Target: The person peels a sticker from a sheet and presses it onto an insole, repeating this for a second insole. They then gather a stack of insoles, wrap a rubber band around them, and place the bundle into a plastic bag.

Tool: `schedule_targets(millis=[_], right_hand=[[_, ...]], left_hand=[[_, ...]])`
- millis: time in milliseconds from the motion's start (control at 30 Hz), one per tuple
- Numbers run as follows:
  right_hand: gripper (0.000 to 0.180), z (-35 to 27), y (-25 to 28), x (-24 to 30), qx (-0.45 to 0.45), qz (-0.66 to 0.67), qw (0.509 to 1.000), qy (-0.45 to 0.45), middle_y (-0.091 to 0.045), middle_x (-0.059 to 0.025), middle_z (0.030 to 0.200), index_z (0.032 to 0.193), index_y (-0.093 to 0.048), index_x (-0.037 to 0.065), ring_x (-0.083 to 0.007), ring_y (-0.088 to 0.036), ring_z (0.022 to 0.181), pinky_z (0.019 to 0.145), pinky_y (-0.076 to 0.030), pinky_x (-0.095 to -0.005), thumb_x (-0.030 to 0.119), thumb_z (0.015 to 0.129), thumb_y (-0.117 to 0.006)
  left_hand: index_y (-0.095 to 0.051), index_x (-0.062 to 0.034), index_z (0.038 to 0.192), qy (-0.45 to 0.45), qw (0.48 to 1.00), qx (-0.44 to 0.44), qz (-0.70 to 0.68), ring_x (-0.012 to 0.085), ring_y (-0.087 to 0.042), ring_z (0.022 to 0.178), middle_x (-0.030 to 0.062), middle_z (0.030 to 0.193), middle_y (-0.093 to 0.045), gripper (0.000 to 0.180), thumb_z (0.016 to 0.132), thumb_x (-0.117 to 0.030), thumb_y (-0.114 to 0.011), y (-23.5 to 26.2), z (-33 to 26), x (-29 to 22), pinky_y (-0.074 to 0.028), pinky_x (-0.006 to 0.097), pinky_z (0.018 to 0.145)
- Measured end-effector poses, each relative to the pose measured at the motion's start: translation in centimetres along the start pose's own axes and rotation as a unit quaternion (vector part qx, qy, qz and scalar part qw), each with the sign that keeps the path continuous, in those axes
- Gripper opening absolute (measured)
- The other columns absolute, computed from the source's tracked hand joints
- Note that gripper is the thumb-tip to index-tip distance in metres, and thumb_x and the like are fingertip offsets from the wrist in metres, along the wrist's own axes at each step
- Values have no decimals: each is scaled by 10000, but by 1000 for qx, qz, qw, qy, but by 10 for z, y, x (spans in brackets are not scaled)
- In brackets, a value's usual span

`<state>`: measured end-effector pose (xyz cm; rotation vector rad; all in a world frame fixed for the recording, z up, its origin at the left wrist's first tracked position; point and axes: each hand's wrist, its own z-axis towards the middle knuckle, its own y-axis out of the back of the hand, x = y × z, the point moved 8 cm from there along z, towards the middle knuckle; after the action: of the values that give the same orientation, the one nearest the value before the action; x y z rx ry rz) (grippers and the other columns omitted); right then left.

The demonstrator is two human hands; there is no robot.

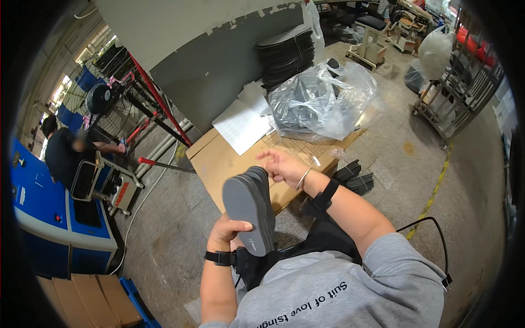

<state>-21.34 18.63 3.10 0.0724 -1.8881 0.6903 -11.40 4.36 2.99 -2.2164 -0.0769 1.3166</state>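
Note:
A thick stack of dark grey shoe insoles (240,205) stands upright in front of my body. My left hand (223,229) grips its lower part, the thumb pressed across the front insole and the fingers hidden behind. Just beyond the stack's upper end is my right hand (281,167), fingers apart and partly bent, with nothing seen in it. It hovers over a table topped with brown cardboard (210,158); whether its fingertips touch the rear insoles I cannot tell.
Printed paper sheets (240,128) and a clear plastic bag of dark pieces (306,104) lie on the table. Behind rises a tall dark insole stack (284,52). Black bundles (354,177) sit beside the table. Leftward are a fan (101,99), a seated person (63,150) and a blue machine (49,202).

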Motion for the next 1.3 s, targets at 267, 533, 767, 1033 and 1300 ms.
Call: schedule_targets(millis=[267, 533, 767, 1033, 1300], right_hand=[[290, -79, -108, 59, 234, -439, 814, 299, -646, -120, 859, 1056, -550, 60, -262, -626, 772, 673, -489, -341, -6, 779, -498], [374, -95, -25, 17, 41, -369, 904, 212, -570, -108, 1126, 1187, -493, 49, -213, -542, 1048, 875, -429, -339, 101, 830, -592], [1101, -109, -14, -49, -70, -204, 961, 176, -181, -303, 1380, 1364, -9, -102, -358, -174, 1328, 1084, -170, -362, 395, 697, -730], [1033, -205, 84, 3, -246, -257, 889, 288, -258, -200, 1380, 1404, -95, 22, -310, -291, 1278, 1058, -235, -369, 254, 650, -761], [948, -279, 269, -146, -530, 245, 811, 43, -411, -192, 1266, 1374, -125, -4, -293, -459, 1142, 908, -423, -381, 196, 671, -728]], left_hand=[[-457, -6, 1207, -17, 983, -84, 164, 174, -529, 998, 73, 1080, -560, 643, 624, -88, -716, 26, 20, 19, -412, 297, 887], [-550, 35, 1080, 31, 993, -92, -73, 234, -620, 842, 123, 953, -631, 479, 657, -114, -717, 12, 17, 23, -509, 340, 774], [-461, 20, 1200, -1, 1000, -21, -19, 246, -560, 1010, 136, 1097, -560, 536, 750, -162, -689, -56, 40, 22, -469, 365, 868], [-302, 40, 1347, 23, 964, 149, 220, 243, -352, 1253, 168, 1324, -389, 748, 811, -349, -651, -146, 59, 52, -304, 353, 1020], [-380, -1, 1309, 116, 953, 69, 269, 194, -444, 1149, 109, 1238, -475, 572, 841, -203, -639, -101, 71, 74, -362, 316, 968]])
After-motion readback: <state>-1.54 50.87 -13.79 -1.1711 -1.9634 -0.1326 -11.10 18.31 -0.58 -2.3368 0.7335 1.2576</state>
